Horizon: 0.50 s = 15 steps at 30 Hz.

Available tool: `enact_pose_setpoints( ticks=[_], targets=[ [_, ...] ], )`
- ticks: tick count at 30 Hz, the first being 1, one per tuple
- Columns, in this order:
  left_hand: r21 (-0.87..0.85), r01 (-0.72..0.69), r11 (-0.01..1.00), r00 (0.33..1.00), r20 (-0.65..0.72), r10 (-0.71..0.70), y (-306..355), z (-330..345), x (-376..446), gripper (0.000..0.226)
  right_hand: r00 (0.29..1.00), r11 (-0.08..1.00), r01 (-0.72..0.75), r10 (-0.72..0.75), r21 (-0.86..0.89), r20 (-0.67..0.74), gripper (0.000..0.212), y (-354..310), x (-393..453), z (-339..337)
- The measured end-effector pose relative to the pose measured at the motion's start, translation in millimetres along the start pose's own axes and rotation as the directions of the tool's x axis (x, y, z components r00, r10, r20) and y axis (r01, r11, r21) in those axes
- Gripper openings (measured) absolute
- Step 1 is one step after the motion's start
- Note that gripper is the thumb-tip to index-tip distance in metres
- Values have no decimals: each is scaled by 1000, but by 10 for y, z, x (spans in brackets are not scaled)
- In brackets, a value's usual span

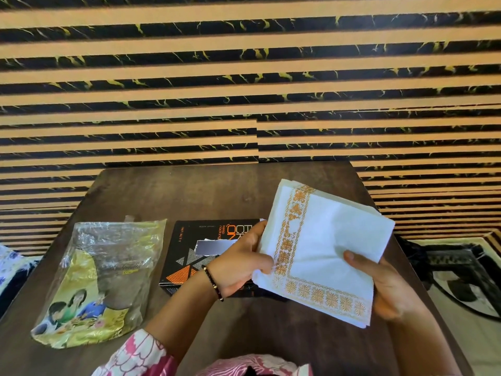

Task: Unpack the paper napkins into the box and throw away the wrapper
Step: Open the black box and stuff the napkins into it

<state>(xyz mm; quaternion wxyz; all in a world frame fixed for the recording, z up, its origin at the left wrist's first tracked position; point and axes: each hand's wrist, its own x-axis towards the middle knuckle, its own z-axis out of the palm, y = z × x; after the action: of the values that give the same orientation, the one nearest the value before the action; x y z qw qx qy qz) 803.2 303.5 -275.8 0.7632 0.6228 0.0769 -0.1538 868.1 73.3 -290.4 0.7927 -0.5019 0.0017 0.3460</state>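
A stack of white paper napkins (325, 248) with an orange patterned border is held tilted above the table. My left hand (241, 260) pinches its left edge and my right hand (385, 286) grips its lower right side from beneath. Under my left hand a black box (189, 251) with orange triangles and lettering lies on the table, partly hidden by the hand and the napkins. The crumpled plastic wrapper (103, 280), clear with a yellow printed bottom, lies flat to the left of the box.
The dark brown wooden table (189, 194) stands against a wall of tan and black marbled stripes. A patterned rug (466, 278) covers the floor on the right. Blue and white fabric (10, 267) shows at the left edge.
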Motion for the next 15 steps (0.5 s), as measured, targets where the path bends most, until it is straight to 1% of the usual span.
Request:
enact_pose_setpoints(
  ticks=[2, 5, 10, 13, 15],
  targets=[
    [-43, 0, 999, 999, 33, 1, 7, -13, -11, 77, 1000, 1000, -7, 7, -21, 22, 95, -19, -12, -3],
    [-88, 31, 996, 997, 76, -25, -5, -54, -15, 67, 999, 1000, -14, 15, -23, 45, 92, -18, -8, -14],
    [-163, 83, 983, 993, 94, -68, -63, -122, -20, 58, 999, 1000, 8, -9, 22, 50, 87, 8, 18, 15],
    [-211, 73, 975, 994, 95, -54, -86, -150, -11, 51, 998, 998, 3, -7, 56, 70, 89, 12, 21, 18],
    [-267, 46, 962, 995, 97, -21, -104, -164, 2, 44, 996, 995, 30, -38, 97, 81, 88, 21, 17, 7]
  ],
)
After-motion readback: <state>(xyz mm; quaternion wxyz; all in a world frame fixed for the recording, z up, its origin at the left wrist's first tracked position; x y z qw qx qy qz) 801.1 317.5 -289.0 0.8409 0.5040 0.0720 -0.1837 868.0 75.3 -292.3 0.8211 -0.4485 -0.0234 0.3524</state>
